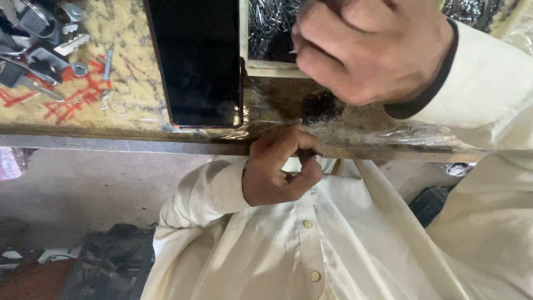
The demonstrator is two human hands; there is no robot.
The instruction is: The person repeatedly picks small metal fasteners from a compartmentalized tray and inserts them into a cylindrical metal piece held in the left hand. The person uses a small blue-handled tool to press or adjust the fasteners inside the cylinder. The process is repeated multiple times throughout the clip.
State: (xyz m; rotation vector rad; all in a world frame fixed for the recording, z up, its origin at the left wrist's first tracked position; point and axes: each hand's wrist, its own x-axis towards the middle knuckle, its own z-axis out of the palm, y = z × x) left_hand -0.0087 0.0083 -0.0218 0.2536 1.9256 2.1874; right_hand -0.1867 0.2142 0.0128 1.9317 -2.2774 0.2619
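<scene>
My left hand (277, 169) is at the front edge of the workbench (139, 136), in front of my cream shirt. Its thumb and forefinger are pinched on a small dark piece (316, 155), too small to identify. My right hand (372, 50) hovers higher up, over the near rim of a wooden tray (272, 68) filled with small shiny metal pins (266, 22). Its fingers are curled into a loose fist, and whatever is inside them is hidden. A little heap of dark bits (321, 105) lies on the bench between the two hands.
A black phone (199, 61) lies screen-up on the bench, left of the tray. Loose metal parts and tools (39, 41) sit at the far left over red scrawls. Crinkled clear plastic (411, 133) covers the bench's right part. Floor clutter (105, 261) shows below.
</scene>
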